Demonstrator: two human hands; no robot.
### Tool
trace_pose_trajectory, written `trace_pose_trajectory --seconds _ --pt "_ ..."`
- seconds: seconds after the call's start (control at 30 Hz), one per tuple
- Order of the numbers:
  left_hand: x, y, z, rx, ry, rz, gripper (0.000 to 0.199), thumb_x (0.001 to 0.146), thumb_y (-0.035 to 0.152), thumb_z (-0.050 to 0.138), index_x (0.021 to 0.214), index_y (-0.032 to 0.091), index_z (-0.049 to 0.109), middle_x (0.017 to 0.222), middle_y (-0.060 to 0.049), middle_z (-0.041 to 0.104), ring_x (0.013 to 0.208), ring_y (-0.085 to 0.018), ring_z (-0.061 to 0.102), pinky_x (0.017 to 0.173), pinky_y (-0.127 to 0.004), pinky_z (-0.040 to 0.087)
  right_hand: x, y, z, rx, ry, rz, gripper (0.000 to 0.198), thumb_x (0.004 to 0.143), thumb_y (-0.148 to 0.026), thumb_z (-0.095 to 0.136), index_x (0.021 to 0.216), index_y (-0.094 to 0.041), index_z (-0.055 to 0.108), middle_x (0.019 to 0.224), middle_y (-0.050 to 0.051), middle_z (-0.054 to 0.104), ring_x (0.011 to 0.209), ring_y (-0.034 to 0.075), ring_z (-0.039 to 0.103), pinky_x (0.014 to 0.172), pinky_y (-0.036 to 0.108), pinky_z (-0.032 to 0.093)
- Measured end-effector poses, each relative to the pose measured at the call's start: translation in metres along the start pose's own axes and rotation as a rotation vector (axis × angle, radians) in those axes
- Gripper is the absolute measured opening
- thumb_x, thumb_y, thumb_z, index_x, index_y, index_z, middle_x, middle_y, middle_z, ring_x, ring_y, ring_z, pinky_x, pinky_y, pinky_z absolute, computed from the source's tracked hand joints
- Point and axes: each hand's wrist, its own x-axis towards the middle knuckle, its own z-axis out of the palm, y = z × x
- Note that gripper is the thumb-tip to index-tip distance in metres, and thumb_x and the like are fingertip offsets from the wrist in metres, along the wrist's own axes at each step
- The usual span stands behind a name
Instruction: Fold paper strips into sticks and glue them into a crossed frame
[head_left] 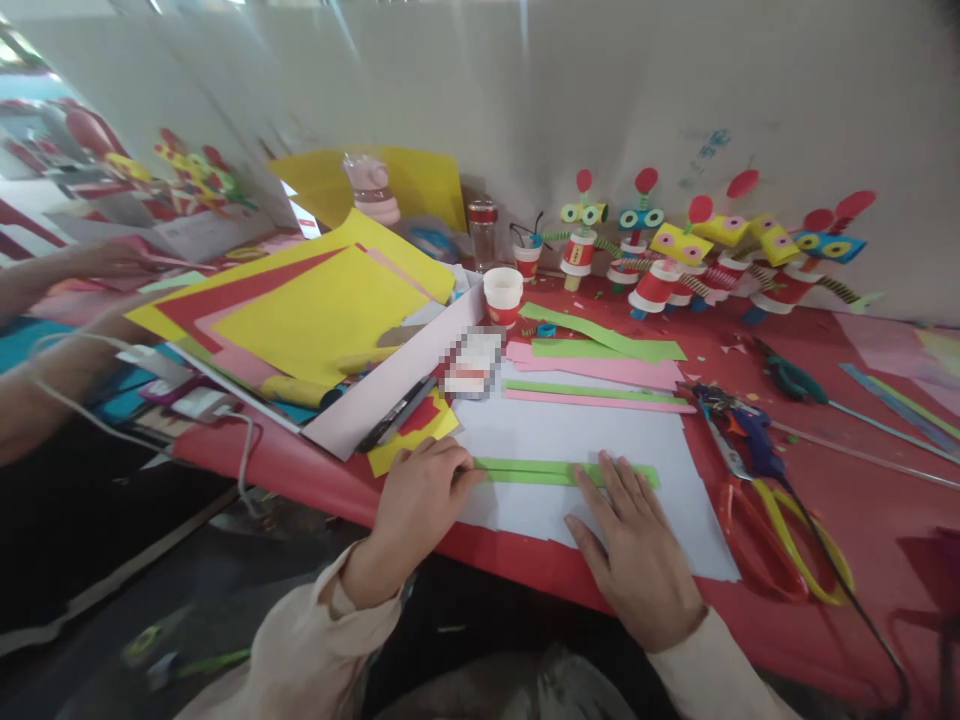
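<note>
A green paper strip, with a line running along its length, lies across a white sheet of paper. My left hand pinches the strip's left end between thumb and curled fingers. Toward the other end, my right hand rests flat on the strip with fingers stretched out. Just beyond lie a thin green strip and a thin pink strip, side by side. Wider green paper pieces and pink paper are farther back.
Scissors with red and yellow handles and a glue gun with a cord lie at right. Paper-cup figures line the wall. Stacked cups stand behind a box of coloured paper. Another person's arm reaches in from the left.
</note>
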Motion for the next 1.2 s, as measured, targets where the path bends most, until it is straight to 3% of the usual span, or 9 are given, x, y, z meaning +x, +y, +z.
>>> trace_pose_trajectory --seconds 0.53,0.63,0.77,0.8,0.87,0.93,1.03,1.2 --pt "-0.012 -0.038 0.001 -0.177 0.173 -0.051 0.020 0.083 0.027 0.049 0.064 0.020 0.046 0.078 -0.003 0.051 0.076 -0.018 0.053 0.072 -0.032 0.047 -0.002 0.002 0.004 -0.014 0.026 -0.020 0.054 0.091 -0.043 0.042 0.140 -0.020 0.039 0.148 0.014 0.032 0.134 0.035 0.031 0.103 0.053 0.037" --pt "-0.018 -0.036 0.000 -0.125 0.263 -0.099 0.003 0.081 0.018 0.048 0.081 0.018 0.051 0.090 -0.008 0.052 0.087 -0.022 0.055 0.078 -0.036 0.048 -0.002 0.002 0.004 -0.021 0.026 -0.027 0.055 0.091 -0.044 0.042 0.140 -0.019 0.039 0.148 0.015 0.032 0.134 0.035 0.031 0.103 0.053 0.036" --pt "-0.028 0.001 0.007 0.118 0.393 -0.137 0.040 0.079 0.004 0.039 0.116 0.014 0.050 0.124 -0.017 0.048 0.120 -0.031 0.043 0.101 -0.049 0.034 -0.003 0.003 0.005 -0.036 0.034 -0.039 0.054 0.090 -0.043 0.042 0.139 -0.020 0.040 0.148 0.015 0.032 0.134 0.035 0.032 0.103 0.053 0.036" --pt "-0.029 0.015 0.012 0.130 0.386 -0.084 0.045 0.079 0.002 0.037 0.122 0.013 0.048 0.129 -0.016 0.047 0.124 -0.030 0.040 0.104 -0.049 0.031 -0.003 0.004 0.006 -0.042 0.038 -0.045 0.054 0.090 -0.043 0.042 0.139 -0.020 0.040 0.148 0.015 0.032 0.134 0.035 0.032 0.103 0.053 0.036" --pt "-0.030 0.044 0.024 0.097 0.261 0.172 0.050 0.084 0.005 0.035 0.132 0.018 0.041 0.139 -0.009 0.045 0.133 -0.023 0.033 0.109 -0.042 0.028 -0.004 0.004 0.007 -0.062 0.046 -0.060 0.053 0.090 -0.041 0.043 0.138 -0.019 0.041 0.148 0.017 0.031 0.134 0.035 0.031 0.104 0.053 0.035" --pt "-0.028 0.065 0.037 0.089 0.116 0.326 0.049 0.092 0.026 0.038 0.140 0.021 0.032 0.147 -0.005 0.036 0.138 -0.022 0.026 0.112 -0.043 0.024 -0.005 0.005 0.008 -0.087 0.053 -0.079 0.051 0.090 -0.036 0.043 0.138 -0.020 0.042 0.148 0.018 0.030 0.134 0.036 0.031 0.103 0.054 0.035" --pt "-0.026 0.073 0.047 0.082 0.066 0.338 0.059 0.092 0.050 0.035 0.143 0.021 0.028 0.151 -0.004 0.030 0.139 -0.022 0.023 0.113 -0.045 0.022 -0.005 0.005 0.008 -0.112 0.057 -0.095 0.049 0.090 -0.031 0.043 0.138 -0.023 0.042 0.149 0.017 0.030 0.134 0.035 0.031 0.102 0.053 0.035" --pt "-0.034 0.042 0.039 0.102 0.070 0.295 0.063 0.090 0.055 0.035 0.142 0.021 0.030 0.150 -0.006 0.031 0.138 -0.022 0.028 0.113 -0.042 0.024 -0.001 0.001 0.005 -0.118 0.061 -0.063 0.049 0.091 -0.041 0.043 0.136 -0.023 0.045 0.145 0.017 0.036 0.133 0.034 0.033 0.102 0.052 0.036"
